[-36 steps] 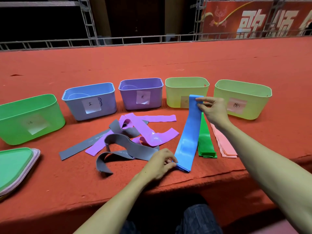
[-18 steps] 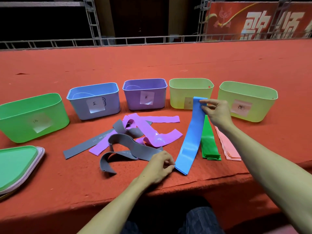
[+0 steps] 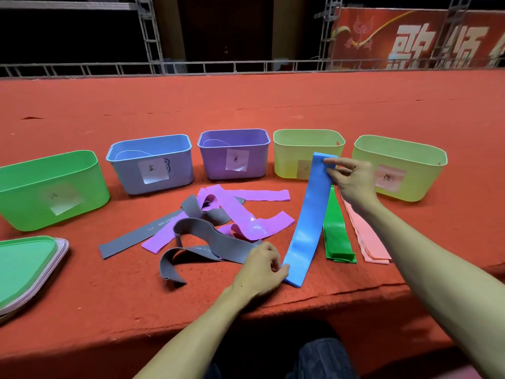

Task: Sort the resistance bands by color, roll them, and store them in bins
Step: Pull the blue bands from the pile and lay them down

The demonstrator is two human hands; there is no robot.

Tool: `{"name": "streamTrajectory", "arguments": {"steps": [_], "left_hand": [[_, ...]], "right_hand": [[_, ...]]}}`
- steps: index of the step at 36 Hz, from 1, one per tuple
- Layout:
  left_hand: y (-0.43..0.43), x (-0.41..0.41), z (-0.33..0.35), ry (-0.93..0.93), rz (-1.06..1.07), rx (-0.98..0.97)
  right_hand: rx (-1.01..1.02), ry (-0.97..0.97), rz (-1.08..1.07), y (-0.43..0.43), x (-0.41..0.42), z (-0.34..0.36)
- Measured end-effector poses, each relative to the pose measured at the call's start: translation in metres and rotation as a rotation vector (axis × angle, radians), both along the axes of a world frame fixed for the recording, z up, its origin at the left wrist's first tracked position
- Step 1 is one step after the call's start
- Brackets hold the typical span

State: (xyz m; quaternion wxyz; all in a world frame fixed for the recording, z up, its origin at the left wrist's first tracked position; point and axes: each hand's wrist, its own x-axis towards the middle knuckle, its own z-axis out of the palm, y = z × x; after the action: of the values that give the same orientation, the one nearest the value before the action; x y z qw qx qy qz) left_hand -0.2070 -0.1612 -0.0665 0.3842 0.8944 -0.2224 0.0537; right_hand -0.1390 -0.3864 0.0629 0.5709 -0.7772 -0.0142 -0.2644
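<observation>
Blue band stretched longer, both hands pinching

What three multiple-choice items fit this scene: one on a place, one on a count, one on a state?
1. Where do the green bands lie?
A. inside a bin
B. between the blue band and the pink bands
C. in the person's lap

2. How many bins stand in the row?
A. three
B. four
C. five

3. How is the blue band held?
A. by one hand alone
B. by no hand
C. by both hands, one at each end

Answers:
1 B, they lie flat between those two.
2 C, one green, one blue, one purple, two yellow.
3 C, the left hand pinches the near end, the right hand the far end.
</observation>
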Motion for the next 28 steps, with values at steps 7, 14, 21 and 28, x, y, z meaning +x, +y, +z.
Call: {"name": "streamTrajectory", "arguments": {"steps": [7, 14, 21, 28], "left_hand": [[-0.019, 0.017, 0.013, 0.019, -0.055, -0.026], [-0.034, 0.036, 0.023, 0.062, -0.241, 0.044], [-0.034, 0.031, 0.019, 0.041, -0.145, -0.106], [-0.024, 0.026, 0.019, 0.093, -0.128, -0.199]], "right_hand": [[-0.005, -0.048, 0.040, 0.006, -0.009, 0.010], [0.037, -0.087, 0.085, 0.009, -0.018, 0.022], [0.046, -0.122, 0.105, 0.012, -0.023, 0.034], [0.059, -0.135, 0.098, 0.009, -0.015, 0.046]]}}
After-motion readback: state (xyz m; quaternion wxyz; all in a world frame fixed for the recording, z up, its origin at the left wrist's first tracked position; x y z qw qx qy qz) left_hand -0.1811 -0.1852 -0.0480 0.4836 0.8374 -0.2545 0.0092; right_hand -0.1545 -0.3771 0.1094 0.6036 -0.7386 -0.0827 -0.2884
